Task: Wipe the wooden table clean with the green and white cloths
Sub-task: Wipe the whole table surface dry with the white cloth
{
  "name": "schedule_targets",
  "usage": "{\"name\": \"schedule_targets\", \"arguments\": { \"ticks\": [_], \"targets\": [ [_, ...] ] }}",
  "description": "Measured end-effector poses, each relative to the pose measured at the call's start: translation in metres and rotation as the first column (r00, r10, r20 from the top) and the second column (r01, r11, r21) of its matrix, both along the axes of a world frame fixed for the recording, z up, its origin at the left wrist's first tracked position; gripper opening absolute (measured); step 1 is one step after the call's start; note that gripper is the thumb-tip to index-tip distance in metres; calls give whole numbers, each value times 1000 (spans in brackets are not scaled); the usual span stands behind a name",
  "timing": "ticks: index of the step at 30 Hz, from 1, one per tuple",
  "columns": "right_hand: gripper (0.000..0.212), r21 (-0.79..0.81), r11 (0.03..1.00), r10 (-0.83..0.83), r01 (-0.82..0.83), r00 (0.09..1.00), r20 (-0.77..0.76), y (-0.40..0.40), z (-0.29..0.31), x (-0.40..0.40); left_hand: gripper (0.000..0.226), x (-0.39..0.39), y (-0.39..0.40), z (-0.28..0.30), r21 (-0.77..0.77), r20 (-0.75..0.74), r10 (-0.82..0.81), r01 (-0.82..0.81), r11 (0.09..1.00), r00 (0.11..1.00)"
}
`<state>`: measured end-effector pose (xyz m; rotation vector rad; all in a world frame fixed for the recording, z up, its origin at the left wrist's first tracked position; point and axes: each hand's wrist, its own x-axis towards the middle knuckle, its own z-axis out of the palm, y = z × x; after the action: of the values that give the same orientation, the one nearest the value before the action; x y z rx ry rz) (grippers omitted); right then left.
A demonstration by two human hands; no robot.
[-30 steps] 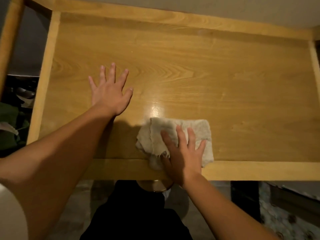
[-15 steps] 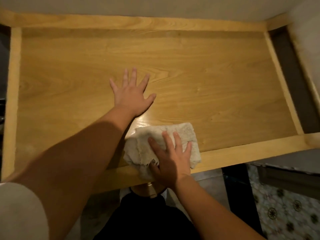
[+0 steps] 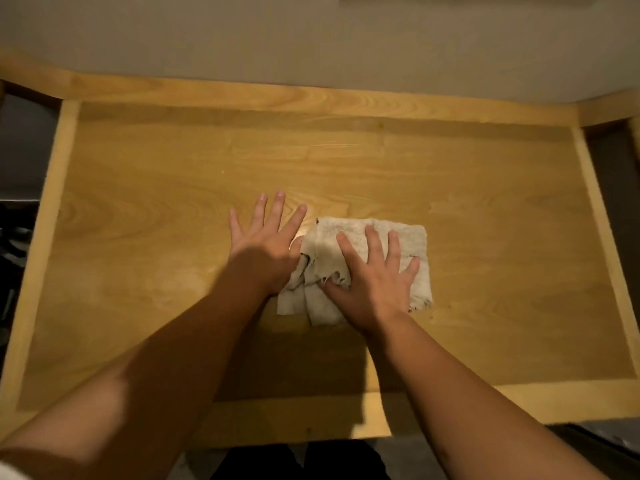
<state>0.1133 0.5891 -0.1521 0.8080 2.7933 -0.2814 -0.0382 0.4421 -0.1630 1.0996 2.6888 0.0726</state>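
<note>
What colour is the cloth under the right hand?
Off-white cloth, with dark frayed edges, seen in the head view.

Table [image 3: 485,209]: light wood, smooth, faint sheen. White cloth [image 3: 408,237]: rough, nubby fabric, frayed edges.

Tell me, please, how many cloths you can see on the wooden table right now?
1. The white cloth lies near the middle of the wooden table, pressed flat under the right hand. No green cloth is in view; it may be out of frame.

No readable text, labels or numbers anywhere (wood grain only).
</note>
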Motion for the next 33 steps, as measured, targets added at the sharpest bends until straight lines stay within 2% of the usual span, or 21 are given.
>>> {"name": "schedule_targets", "arguments": {
  "ticks": [2, 4, 7, 10, 18, 23, 27, 33],
  "targets": [
    [84, 1, 1000, 17, -17, 999, -28, 20, -3, -22, 57, 2, 0, 0, 1, -36, -28, 28, 1000, 999],
    [84, -7, 999, 32, -33, 998, -45, 39, -4, -49, 52, 2, 0, -3, 42, -1, 8, -8, 999, 1000],
    [86, 15, 997, 73, -72, 993, -91, 69, -4, -94, 66, 1, 5, -4, 24, 27, 45, -46, 999, 999],
    [86, 1, 998, 58, -59, 996, -62, 97, -6, -144, 80, 0, 7, -2, 7, 26, 55, -55, 998, 998],
    [84, 35, 998, 46, -44, 995, -84, 150, -12, -246, 81, -2, 7, -3, -16, 7, 77, -77, 997, 997],
    [81, 60, 996, 68, -62, 992, -106, 152, -13, -250, 81, -3, 6, -3, 7, -10, 76, -76, 997, 997],
    [82, 54, 994, 98, -96, 994, -43, 150, -11, -242, 82, -3, 5, -3, -17, -16, 80, -80, 997, 997],
    [84, 35, 990, 142, -140, 988, -53, 138, -7, -201, 82, -4, 5, -7, -28, -28, 85, -86, 996, 996]
  ]
}}
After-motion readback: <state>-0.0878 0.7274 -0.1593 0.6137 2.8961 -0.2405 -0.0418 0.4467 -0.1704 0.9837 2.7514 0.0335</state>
